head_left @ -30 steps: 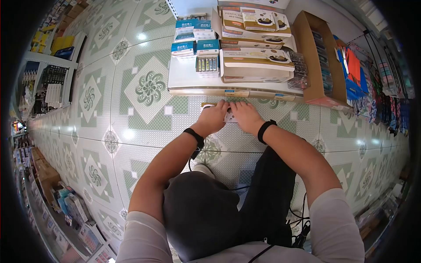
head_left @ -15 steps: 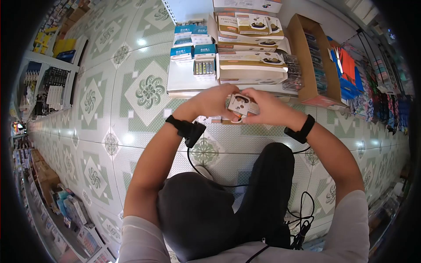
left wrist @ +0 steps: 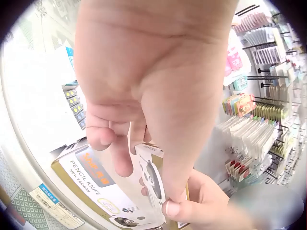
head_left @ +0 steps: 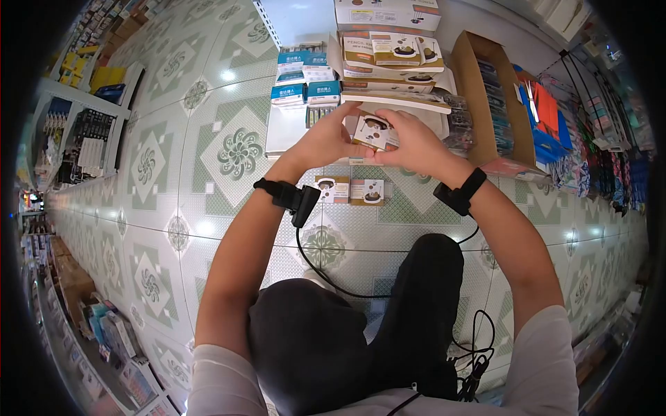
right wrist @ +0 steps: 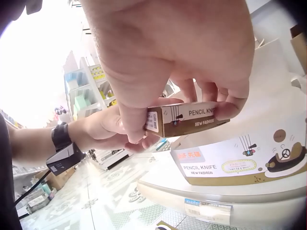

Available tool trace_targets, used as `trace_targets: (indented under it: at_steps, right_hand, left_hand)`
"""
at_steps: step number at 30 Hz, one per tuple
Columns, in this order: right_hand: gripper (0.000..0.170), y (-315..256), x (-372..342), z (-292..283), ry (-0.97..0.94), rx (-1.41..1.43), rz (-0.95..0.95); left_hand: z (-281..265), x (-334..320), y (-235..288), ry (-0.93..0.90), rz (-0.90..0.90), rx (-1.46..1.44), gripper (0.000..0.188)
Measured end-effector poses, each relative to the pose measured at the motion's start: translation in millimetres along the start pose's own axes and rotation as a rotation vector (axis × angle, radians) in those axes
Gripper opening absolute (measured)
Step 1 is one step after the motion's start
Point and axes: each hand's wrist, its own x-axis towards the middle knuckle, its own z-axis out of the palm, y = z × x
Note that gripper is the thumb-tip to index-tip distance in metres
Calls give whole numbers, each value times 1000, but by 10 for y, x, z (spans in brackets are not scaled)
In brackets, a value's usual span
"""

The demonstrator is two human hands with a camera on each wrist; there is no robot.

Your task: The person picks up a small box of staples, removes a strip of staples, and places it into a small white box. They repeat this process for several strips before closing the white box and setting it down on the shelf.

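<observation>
Between the two hands is a small white and brown pencil knife box (head_left: 375,132), held just over the shelf's front edge. The left hand (head_left: 325,141) holds its left side, thumb at the near corner in the left wrist view. The right hand (head_left: 415,143) pinches the box (right wrist: 187,117) between thumb and fingers. Below and behind it stands a larger pencil knife display box (right wrist: 240,160) on the shelf. Two similar small boxes, one at the left (head_left: 332,189) and one at the right (head_left: 367,192), lie side by side on the floor.
Blue and white boxes (head_left: 288,95) stand at the shelf's left, more pencil knife boxes (head_left: 390,50) behind. A long cardboard box (head_left: 525,132) stands at the right, beside blue and orange items (head_left: 547,111). A black cable (head_left: 326,277) hangs from the left wrist.
Both hands have risen from the floor toward the shelf with a small box between them. Two small boxes on the floor have come into view below the hands.
</observation>
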Motion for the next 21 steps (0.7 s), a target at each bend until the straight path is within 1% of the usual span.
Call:
trace_targets:
  at_steps: [2, 3, 5, 6, 8, 9, 10, 12, 13, 14, 16, 17, 19, 20, 21]
  right_hand:
    - [85, 0, 62, -5, 62, -41, -35]
    - [85, 9, 98, -13, 61, -43, -35]
    - [84, 30, 175, -26, 117, 52, -83]
    - [84, 27, 215, -29, 113, 51, -83]
    - [83, 26, 308, -39, 75, 173, -36]
    - [85, 70, 380, -14, 136, 91, -160]
    - [85, 120, 430, -6, 130, 91, -160]
    - [86, 182, 513, 2, 83, 169, -70]
    - [83, 233, 566, 29, 91, 183, -88]
    - [83, 264, 589, 44, 87, 182, -91]
    - [78, 274, 624, 61, 47, 349, -63]
    - [78, 282, 634, 74, 46, 350, -62]
    - [76, 331, 672, 124, 30, 442, -30]
    - [76, 357, 694, 134, 28, 444, -30]
    - [73, 366, 705, 124, -35, 473, 49]
  left_hand:
    - [-17, 79, -134, 29, 55, -29, 97]
    - [-24, 101, -137, 31, 55, -31, 97]
    - [-13, 147, -146, 96, 63, -125, 92]
    - [-20, 169, -153, 98, 62, -129, 92]
    - [-33, 218, -169, 162, 48, -148, 86]
    - [-61, 228, -99, 172, 22, -86, 84]
    - [-67, 242, -108, 174, 20, -90, 84]
    - [-73, 262, -134, 271, 102, 23, 80]
    - [-64, 261, -156, 295, 120, 30, 76]
    - [-43, 258, -173, 298, 119, 30, 76]
    - [12, 223, -183, 421, 134, 112, 63]
    - [25, 192, -194, 420, 133, 112, 63]
    - [39, 117, -191, 495, 144, 404, 46]
    - [48, 95, -202, 494, 141, 405, 46]
    - [69, 83, -232, 436, 66, 401, 38]
